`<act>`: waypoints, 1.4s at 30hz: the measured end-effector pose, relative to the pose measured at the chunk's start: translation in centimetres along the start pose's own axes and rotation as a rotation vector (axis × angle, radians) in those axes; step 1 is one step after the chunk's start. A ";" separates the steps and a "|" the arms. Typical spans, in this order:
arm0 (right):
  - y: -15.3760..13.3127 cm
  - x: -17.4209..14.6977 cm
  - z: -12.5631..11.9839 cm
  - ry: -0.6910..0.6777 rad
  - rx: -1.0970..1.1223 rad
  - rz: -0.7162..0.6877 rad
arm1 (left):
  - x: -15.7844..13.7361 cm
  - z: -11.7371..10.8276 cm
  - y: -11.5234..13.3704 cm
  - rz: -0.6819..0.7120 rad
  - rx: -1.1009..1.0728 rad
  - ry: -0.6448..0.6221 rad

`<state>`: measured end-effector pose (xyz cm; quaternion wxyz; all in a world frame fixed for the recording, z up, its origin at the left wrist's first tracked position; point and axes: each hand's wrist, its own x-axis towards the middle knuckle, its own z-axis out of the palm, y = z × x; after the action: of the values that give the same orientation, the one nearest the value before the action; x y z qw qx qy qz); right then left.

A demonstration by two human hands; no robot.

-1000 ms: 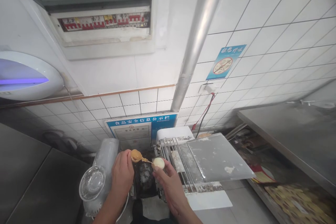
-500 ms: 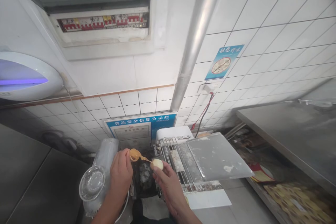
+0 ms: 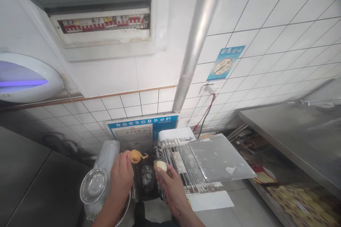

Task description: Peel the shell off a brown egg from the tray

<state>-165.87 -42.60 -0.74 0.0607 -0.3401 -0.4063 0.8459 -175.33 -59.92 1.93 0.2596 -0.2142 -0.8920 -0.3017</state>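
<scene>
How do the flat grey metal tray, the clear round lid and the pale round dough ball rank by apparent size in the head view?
1. Flat grey metal tray, clearly largest.
2. Clear round lid.
3. Pale round dough ball, smallest, pinched in the right hand.

A blue board (image 3: 142,127) on the wall tiles, at 12 o'clock from the hands, bears a white header that reads 食品安全信息公示栏. Below the header a pale certificate sheet (image 3: 134,135) is mounted on it; its print is too small to read. At about 2 o'clock, higher on the tiled wall beside the metal pipe (image 3: 198,42), hangs a small blue sign (image 3: 225,62) with a line of white characters over a round crossed-out symbol; those characters are too blurred to read. The red and yellow labels on the breaker panel (image 3: 102,23) at 11 o'clock cannot be read.
</scene>
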 end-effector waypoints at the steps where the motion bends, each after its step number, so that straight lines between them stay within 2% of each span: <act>1: 0.0 0.0 0.0 0.006 0.000 -0.001 | 0.0 -0.1 -0.2 -0.007 0.005 0.000; 4: -0.2 -0.2 -0.1 0.010 -0.010 0.013 | 0.1 -0.1 -0.7 0.006 0.021 -0.041; 6: -0.3 -0.3 -0.2 0.010 -0.015 0.025 | 0.1 0.2 -1.0 0.008 0.051 -0.129; 12: 0.2 -0.1 -0.4 -0.009 -0.010 0.034 | -1.5 2.6 -0.8 -0.034 0.156 -0.658; 17: -0.1 -0.5 -0.2 -0.047 0.075 0.018 | -2.6 3.1 -0.9 0.060 0.013 -0.869; 19: -0.4 -0.8 -0.1 -0.060 0.090 0.017 | -2.4 2.5 -0.6 0.056 -0.106 -0.838; 22: -0.6 -1.1 -0.1 -0.077 0.088 0.033 | -1.4 1.2 0.4 0.040 -0.313 -0.639; 25: -0.6 -1.4 0.1 -0.113 0.066 0.049 | -0.5 0.2 1.6 0.121 -0.429 -0.544; 28: -0.7 -1.9 0.4 -0.166 0.059 0.043 | -0.1 -0.3 2.3 0.215 -0.426 -0.529; 31: -0.9 -2.4 0.8 -0.193 0.061 0.035 | -0.1 -0.4 2.5 0.252 -0.412 -0.497; 42: -0.7 -2.6 1.2 -0.164 -0.009 -0.016 | -0.7 -0.1 2.6 0.338 -0.403 -0.366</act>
<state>-164.75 -43.87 1.64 0.0324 -0.2665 -0.4164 0.8687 -173.38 -58.25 2.69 0.0938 -0.4570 -0.7981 -0.3813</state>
